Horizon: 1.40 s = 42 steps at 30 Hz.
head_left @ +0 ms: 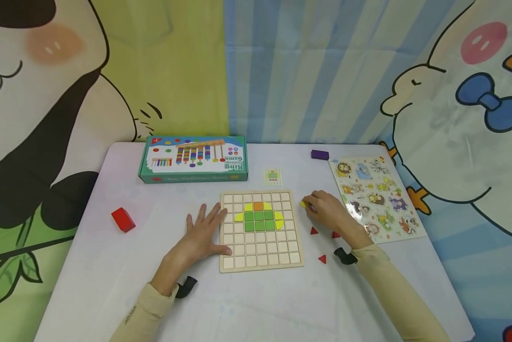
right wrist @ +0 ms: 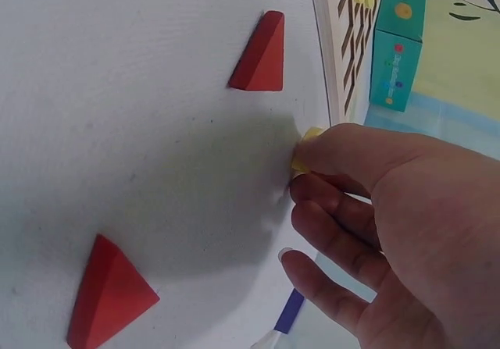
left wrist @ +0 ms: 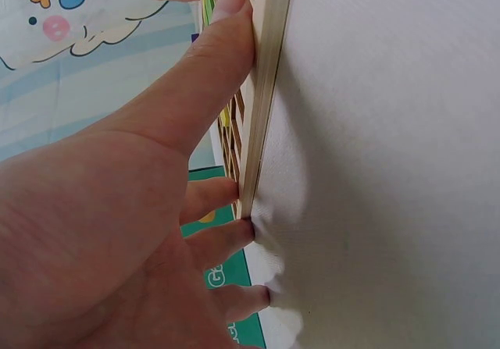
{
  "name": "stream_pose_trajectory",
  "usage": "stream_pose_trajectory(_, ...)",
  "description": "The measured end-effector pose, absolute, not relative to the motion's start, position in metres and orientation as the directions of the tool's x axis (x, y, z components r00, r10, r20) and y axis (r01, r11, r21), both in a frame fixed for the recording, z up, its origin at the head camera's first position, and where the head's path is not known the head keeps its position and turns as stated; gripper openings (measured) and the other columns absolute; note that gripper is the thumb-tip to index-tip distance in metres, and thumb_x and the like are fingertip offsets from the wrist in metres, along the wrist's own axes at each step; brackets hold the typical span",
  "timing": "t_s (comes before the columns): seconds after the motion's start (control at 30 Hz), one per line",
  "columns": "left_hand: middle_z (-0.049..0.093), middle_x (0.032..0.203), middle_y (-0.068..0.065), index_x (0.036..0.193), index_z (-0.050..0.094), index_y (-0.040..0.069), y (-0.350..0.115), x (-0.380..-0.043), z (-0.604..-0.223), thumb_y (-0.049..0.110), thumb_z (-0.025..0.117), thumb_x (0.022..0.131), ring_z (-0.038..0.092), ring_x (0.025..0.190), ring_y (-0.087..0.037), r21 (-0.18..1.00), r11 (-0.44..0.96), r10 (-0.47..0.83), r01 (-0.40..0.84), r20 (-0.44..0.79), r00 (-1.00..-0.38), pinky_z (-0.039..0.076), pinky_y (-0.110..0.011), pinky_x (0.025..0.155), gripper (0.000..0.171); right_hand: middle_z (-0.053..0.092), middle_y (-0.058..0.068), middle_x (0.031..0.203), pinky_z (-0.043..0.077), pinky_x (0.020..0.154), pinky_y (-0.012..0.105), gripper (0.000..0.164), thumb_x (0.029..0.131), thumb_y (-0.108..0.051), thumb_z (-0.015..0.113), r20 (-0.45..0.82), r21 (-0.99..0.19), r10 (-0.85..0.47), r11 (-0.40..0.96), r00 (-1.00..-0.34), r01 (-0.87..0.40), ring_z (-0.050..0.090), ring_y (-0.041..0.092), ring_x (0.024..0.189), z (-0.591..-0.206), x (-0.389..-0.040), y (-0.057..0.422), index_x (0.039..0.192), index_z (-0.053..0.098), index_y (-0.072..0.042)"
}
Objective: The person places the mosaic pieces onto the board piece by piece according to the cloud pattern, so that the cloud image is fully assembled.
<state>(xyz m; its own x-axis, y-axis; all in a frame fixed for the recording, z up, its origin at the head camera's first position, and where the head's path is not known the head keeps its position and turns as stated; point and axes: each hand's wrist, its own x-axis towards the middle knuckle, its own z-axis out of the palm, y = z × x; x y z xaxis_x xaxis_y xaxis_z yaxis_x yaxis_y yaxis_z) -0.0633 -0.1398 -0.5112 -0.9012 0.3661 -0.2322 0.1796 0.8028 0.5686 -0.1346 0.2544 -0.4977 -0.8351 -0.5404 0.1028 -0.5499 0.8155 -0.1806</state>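
Note:
A square wooden grid board (head_left: 262, 259) lies mid-table, with green, yellow and orange tiles (head_left: 259, 221) set in its upper cells. My left hand (head_left: 200, 237) rests at the board's left edge, fingers spread; in the left wrist view its thumb (left wrist: 211, 60) lies on the rim. Just right of the board, my right hand (head_left: 327, 209) pinches a small yellow piece (right wrist: 306, 150) between thumb and fingers, close over the table. Several red triangular pieces lie near that hand, among them one red triangle (right wrist: 262, 56) beside the board and another red triangle (right wrist: 109, 294) nearer the camera.
Behind the board lies a small pattern card (head_left: 272, 176). A green game box (head_left: 193, 159) stands at the back left, a red block (head_left: 123, 220) at the left. To the right are a purple block (head_left: 320, 155) and an animal sticker sheet (head_left: 377, 199).

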Motion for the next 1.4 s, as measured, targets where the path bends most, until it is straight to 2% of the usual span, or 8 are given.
stream_pose_trajectory(0.23, 0.010, 0.172, -0.013, 0.162, 0.027, 0.014, -0.139, -0.063, -0.510, 0.050, 0.091, 0.068, -0.006, 0.156, -0.048, 0.565, 0.805, 0.365, 0.181, -0.231, -0.902, -0.005, -0.079, 0.113, 0.119, 0.070, 0.008, 0.098, 0.057, 0.078, 0.037, 0.026, 0.090, -0.015, 0.077, 0.041, -0.193, -0.485, 0.854, -0.873, -0.484, 0.063, 0.022, 0.087, -0.492, -0.134, 0.257, 0.111, 0.074, -0.002)
stream_pose_trajectory(0.4, 0.010, 0.172, -0.014, 0.162, 0.027, 0.013, -0.139, -0.063, -0.510, 0.050, 0.091, 0.067, -0.005, 0.156, -0.049, 0.560, 0.809, 0.361, 0.182, -0.228, -0.904, -0.005, -0.079, 0.113, 0.120, 0.071, 0.008, 0.099, 0.058, 0.079, 0.037, 0.025, 0.090, -0.018, 0.078, 0.056, -0.191, -0.492, 0.849, -0.869, -0.493, 0.065, 0.022, 0.088, -0.496, -0.135, 0.260, 0.110, 0.075, -0.003)
stream_pose_trajectory(0.67, 0.010, 0.172, -0.014, 0.162, 0.026, 0.013, -0.139, -0.063, -0.510, 0.050, 0.090, 0.068, -0.006, 0.156, -0.048, 0.568, 0.803, 0.364, 0.178, -0.231, -0.903, -0.006, -0.079, 0.114, 0.119, 0.070, 0.007, 0.091, 0.055, 0.069, 0.035, 0.024, 0.085, -0.021, 0.082, 0.181, -0.121, -0.551, 0.809, -0.815, -0.574, 0.063, 0.020, 0.079, -0.502, -0.134, 0.261, 0.100, 0.076, -0.003)
stream_pose_trajectory(0.93, 0.010, 0.172, -0.013, 0.161, 0.027, 0.014, -0.139, -0.063, -0.511, 0.049, 0.091, 0.067, -0.006, 0.156, -0.048, 0.571, 0.803, 0.359, 0.172, -0.233, -0.904, -0.007, -0.078, 0.114, 0.119, 0.070, 0.005, 0.092, 0.056, 0.072, 0.034, 0.029, 0.087, -0.028, 0.081, 0.207, -0.155, -0.547, 0.800, -0.811, -0.579, 0.064, 0.019, 0.082, -0.490, -0.133, 0.245, 0.103, 0.075, -0.005)
stream_pose_trajectory(1.2, 0.011, 0.171, -0.014, 0.161, 0.028, 0.013, -0.138, -0.062, -0.510, 0.049, 0.091, 0.068, -0.006, 0.155, -0.049, 0.569, 0.804, 0.362, 0.175, -0.234, -0.902, -0.006, -0.079, 0.113, 0.118, 0.070, 0.005, 0.092, 0.054, 0.071, 0.033, 0.026, 0.087, -0.027, 0.080, 0.251, -0.159, -0.602, 0.746, -0.758, -0.646, 0.061, 0.018, 0.081, -0.484, -0.135, 0.209, 0.101, 0.075, -0.006)
stream_pose_trajectory(1.4, 0.011, 0.171, -0.014, 0.161, 0.027, 0.013, -0.139, -0.063, -0.509, 0.050, 0.090, 0.068, -0.005, 0.155, -0.049, 0.563, 0.805, 0.369, 0.186, -0.229, -0.901, -0.005, -0.079, 0.113, 0.118, 0.071, 0.003, 0.091, 0.055, 0.073, 0.033, 0.026, 0.089, -0.030, 0.078, 0.277, -0.132, -0.668, 0.685, -0.690, -0.716, 0.061, 0.016, 0.079, -0.482, -0.132, 0.166, 0.100, 0.076, -0.007)
